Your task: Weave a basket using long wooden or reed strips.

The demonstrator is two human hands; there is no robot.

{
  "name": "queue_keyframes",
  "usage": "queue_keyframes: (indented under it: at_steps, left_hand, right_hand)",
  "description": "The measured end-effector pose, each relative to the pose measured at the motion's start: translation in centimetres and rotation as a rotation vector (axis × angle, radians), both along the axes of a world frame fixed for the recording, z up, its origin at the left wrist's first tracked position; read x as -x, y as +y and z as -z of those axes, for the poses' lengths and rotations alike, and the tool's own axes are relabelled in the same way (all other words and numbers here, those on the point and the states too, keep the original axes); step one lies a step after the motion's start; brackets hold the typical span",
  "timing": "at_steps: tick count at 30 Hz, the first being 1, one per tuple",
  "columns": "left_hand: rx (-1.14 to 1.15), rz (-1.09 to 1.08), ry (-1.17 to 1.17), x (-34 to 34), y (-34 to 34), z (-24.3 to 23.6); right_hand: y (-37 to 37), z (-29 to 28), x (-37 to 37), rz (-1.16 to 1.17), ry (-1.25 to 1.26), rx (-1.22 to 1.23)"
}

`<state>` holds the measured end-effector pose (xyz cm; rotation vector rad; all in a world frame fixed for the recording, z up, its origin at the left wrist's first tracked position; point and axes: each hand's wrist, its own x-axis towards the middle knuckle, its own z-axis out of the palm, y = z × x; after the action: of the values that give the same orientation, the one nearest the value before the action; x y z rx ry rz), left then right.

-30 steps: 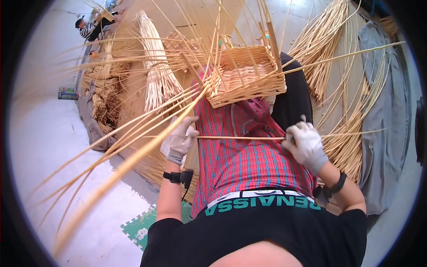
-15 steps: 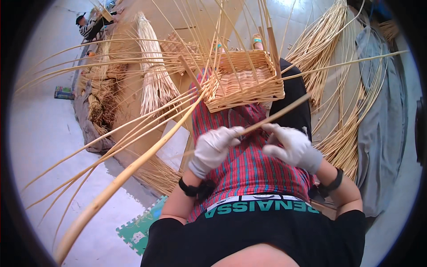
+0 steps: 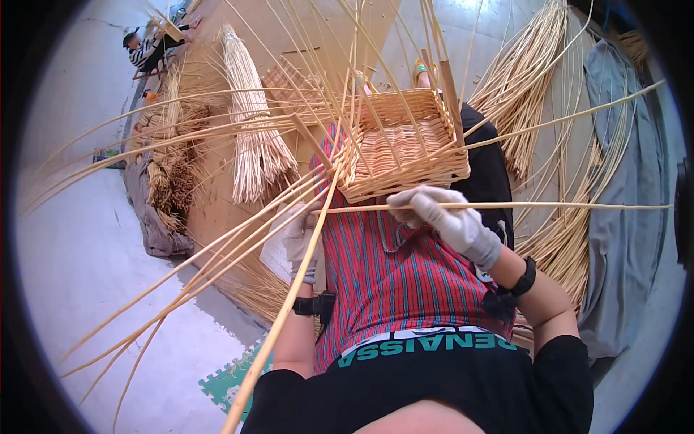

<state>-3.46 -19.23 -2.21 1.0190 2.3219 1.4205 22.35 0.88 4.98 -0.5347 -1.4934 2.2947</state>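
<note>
A half-woven wicker basket (image 3: 416, 181), rectangular with long uncut rods sticking up and out, rests tilted on my lap. Just below its near wall, a slender wicker rod (image 3: 578, 205) lies level across my front. My right hand (image 3: 452, 223), in a white glove, is closed around this rod, which extends far to the right. At the rod's left end is my gloved left hand (image 3: 298, 235), its fingers closed there and partly hidden behind rods fanning out from the basket's left corner. A thicker peeled rod (image 3: 289, 300) slants from that corner toward the lower left.
Bundles of rods lie on the floor: a pale tied bundle (image 3: 249, 137) at left, brown bundles (image 3: 170, 163) beyond, a loose heap (image 3: 524, 94) at right. A grey cloth (image 3: 618, 217) lies far right. Another person (image 3: 144, 52) sits at far left.
The rod has turned from a slant to nearly level and now reaches far right. My left hand moved left behind the fanned rods; my right hand rose slightly. The thick rod swung rightward.
</note>
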Motion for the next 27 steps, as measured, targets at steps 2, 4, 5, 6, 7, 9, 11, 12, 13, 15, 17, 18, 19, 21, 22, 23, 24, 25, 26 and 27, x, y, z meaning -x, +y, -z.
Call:
queue_keyframes:
  at_steps: [2, 4, 5, 6, 7, 9, 11, 12, 13, 15, 17, 18, 19, 21, 22, 23, 24, 25, 26, 27]
  left_hand:
    - [0.117, 0.109, 0.043, -1.0, 0.9, -2.7]
    - [0.248, 0.269, 0.166, -1.2, 1.7, -3.5]
    - [0.25, 0.264, 0.169, -1.0, 1.5, -3.3]
    - [0.2, 0.272, 0.101, -0.6, 1.3, -2.7]
    - [0.149, 0.282, 0.033, -0.3, 1.2, -2.0]
    - [0.088, 0.134, -0.127, 0.2, 1.0, 0.4]
    - [0.026, -0.005, -0.286, 0.2, 1.8, 1.4]
    - [-0.017, 0.01, -0.236, -0.1, 2.9, 1.0]
    - [-0.061, 0.025, -0.186, -0.5, 3.9, 0.6]
    - [-0.113, 0.024, -0.176, -1.4, 5.2, -0.3]
    - [-0.189, 0.017, -0.205, -2.2, 6.7, -0.8]
    - [-0.155, 0.029, -0.11, -2.0, 6.8, -0.4]
    - [-0.154, 0.035, -0.11, -2.0, 6.9, -0.4]
    - [-0.005, -0.066, 0.004, -2.5, 7.4, -1.2]
    - [0.096, -0.128, -0.052, -2.0, 7.3, -0.7]
    - [0.095, -0.125, -0.051, -1.9, 7.4, -0.4]
    - [0.04, -0.133, -0.099, -1.8, 7.6, -0.2]
    - [-0.015, -0.142, -0.149, -1.7, 7.8, 0.1]
    - [-0.068, -0.151, -0.198, -1.7, 8.0, 0.4]
    - [-0.121, -0.16, -0.248, -1.6, 8.2, 0.6]
  right_hand:
    - [-0.1, 0.0, 0.3, -0.054, 0.03, -0.042]
    - [0.0, 0.2, 0.1, -0.058, 0.026, -0.055]
    - [0.2, 0.6, -0.1, -0.046, 0.011, -0.061]
    - [0.4, 1.1, -0.3, -0.033, -0.006, -0.067]
    - [0.7, 1.4, -0.4, 0.002, -0.031, -0.058]
    - [1.5, 1.1, -0.7, 0.023, -0.066, -0.044]
    - [2.2, 1.3, -0.9, 0.031, -0.11, -0.015]
    - [2.5, 1.8, -1.1, 0.079, -0.117, -0.019]
    - [3.0, 2.4, -1.2, 0.126, -0.123, -0.024]
    - [4.1, 3.0, -1.0, 0.144, -0.18, -0.245]
    - [4.7, 3.0, -0.7, 0.28, -0.201, -0.552]
    - [5.2, 3.6, -0.5, 0.231, -0.218, -0.626]
    - [5.3, 3.8, -0.3, 0.237, -0.219, -0.625]
    - [5.3, 4.0, 0.1, 0.18, -0.312, -0.905]
    - [5.2, 3.8, 0.2, 0.184, -0.306, -0.819]
    - [5.2, 3.8, 0.2, 0.188, -0.306, -0.819]
    - [5.1, 3.8, 0.0, 0.191, -0.321, -0.823]
    - [5.1, 3.9, -0.1, 0.194, -0.336, -0.826]
    - [5.2, 3.9, -0.2, 0.196, -0.336, -0.824]
    - [5.3, 3.9, -0.3, 0.189, -0.308, -0.829]
